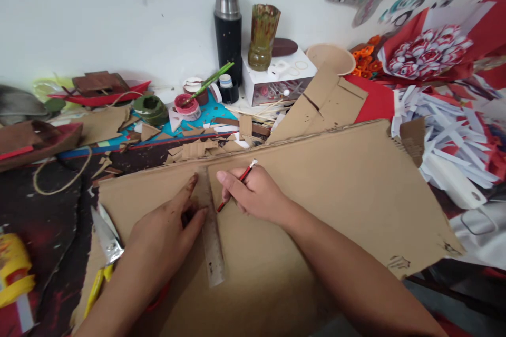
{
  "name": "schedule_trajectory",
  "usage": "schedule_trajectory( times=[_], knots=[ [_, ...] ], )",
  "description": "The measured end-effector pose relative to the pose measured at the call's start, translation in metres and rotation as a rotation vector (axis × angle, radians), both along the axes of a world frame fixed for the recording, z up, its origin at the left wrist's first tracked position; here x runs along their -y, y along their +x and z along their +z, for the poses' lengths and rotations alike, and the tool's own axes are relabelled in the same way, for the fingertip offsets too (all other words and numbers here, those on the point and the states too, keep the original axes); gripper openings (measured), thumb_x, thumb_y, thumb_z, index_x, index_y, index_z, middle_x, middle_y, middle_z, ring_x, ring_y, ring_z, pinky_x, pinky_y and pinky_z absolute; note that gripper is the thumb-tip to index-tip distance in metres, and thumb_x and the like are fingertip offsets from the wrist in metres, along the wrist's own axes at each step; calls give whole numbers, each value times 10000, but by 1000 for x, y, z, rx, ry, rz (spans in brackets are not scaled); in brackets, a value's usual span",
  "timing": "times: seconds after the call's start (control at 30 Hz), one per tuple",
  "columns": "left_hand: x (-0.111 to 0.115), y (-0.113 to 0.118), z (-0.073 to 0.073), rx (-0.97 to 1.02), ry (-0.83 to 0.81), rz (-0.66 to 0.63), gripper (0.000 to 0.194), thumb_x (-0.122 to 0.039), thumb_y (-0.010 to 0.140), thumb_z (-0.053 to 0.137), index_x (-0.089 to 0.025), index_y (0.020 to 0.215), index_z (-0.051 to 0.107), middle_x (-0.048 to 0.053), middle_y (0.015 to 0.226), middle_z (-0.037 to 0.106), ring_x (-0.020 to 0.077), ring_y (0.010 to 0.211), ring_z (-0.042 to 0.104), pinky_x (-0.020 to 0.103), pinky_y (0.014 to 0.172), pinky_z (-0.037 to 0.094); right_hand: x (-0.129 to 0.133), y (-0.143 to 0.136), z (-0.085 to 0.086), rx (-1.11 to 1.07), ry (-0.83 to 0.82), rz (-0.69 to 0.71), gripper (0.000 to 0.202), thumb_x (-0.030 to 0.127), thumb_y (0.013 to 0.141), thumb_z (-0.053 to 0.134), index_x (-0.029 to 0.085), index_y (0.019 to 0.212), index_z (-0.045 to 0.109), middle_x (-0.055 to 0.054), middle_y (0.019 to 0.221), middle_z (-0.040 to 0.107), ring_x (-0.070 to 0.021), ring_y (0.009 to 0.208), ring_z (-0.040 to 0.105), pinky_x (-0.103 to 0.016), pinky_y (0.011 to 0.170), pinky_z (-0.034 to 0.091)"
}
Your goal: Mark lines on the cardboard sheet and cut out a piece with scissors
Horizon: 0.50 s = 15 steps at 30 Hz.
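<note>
A large sheet of brown cardboard [336, 184] lies across the table in front of me. On it rests a clear ruler [213, 253], pointing away from me. My left hand [166, 231] holds the ruler down, with the index finger and thumb on it and the other fingers curled underneath. My right hand [253, 192] is closed around a red and black pencil [247, 171], whose lower end meets the cardboard beside the ruler's right edge. Scissors with yellow handles [106, 245] lie with blades parted left of my left hand. A red thing shows partly beneath my left wrist.
Behind the cardboard are scraps, a green paint jar [150, 109], a pink paint jar [187, 107], a black flask [228, 37] and a white box [276, 84]. Model boats [103, 89] stand at left. White paper strips [450, 137] and a flower bouquet [429, 52] crowd the right.
</note>
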State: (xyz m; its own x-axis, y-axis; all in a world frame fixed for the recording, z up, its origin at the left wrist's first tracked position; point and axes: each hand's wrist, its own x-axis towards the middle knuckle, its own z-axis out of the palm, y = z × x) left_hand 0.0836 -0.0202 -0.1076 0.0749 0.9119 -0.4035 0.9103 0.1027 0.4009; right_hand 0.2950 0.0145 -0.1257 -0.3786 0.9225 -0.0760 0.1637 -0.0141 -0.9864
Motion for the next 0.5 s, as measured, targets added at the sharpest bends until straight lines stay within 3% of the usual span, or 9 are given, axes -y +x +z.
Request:
schedule_trajectory(
  times=[0.13,0.5],
  knots=[
    [0,-1,-1,-6,12,-2,841,-535,932,403,-181,1694,443,93,1074,879,386,1035,808,443,807,492,0,0,0,-3,6,7,664,737,1089,520,226,688,654,46,454,508,-127,445,514,-245,499,371],
    [1,-2,-2,10,-24,5,873,-565,929,379,-188,1717,391,82,1092,872,395,1070,798,462,844,491,-2,0,-2,-28,23,19,580,605,1124,541,219,712,671,53,475,523,-122,466,541,-237,535,404]
  ],
)
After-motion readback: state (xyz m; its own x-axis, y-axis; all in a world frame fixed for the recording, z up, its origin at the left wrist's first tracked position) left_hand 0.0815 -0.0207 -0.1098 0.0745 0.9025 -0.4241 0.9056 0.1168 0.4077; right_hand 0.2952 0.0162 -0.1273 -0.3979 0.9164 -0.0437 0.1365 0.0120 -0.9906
